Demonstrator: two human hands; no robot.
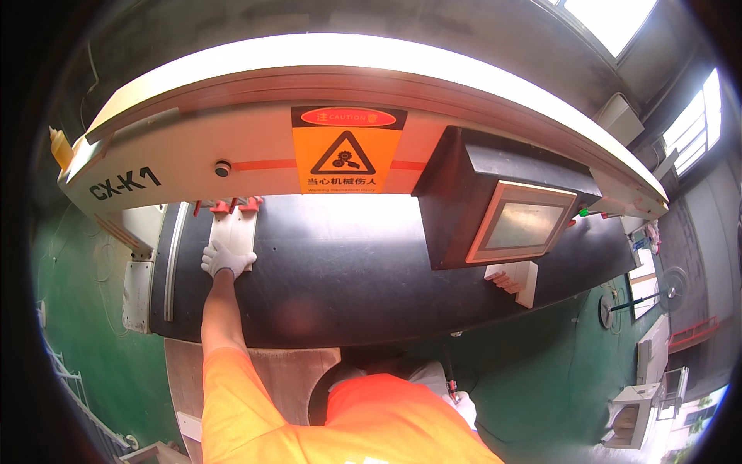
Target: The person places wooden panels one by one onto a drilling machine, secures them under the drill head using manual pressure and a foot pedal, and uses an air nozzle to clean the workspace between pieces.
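My left hand [226, 259], in a white glove, lies flat on a pale flat piece [236, 228] on the black machine bed [340, 271]. The piece points toward red fittings [228, 206] under the machine's cream housing [255, 147]. My right hand [462, 406], also white-gloved, hangs low by my side next to my orange shirt and touches a thin dark rod with a red tip [450, 379]; whether it grips the rod is unclear.
An orange warning sign [345, 151] is on the housing. A black control box with a screen [514, 220] hangs at right, with a small white block [516, 280] below it. A wooden board [286, 371] lies under the bed. Green floor surrounds; a fan [665, 286] stands right.
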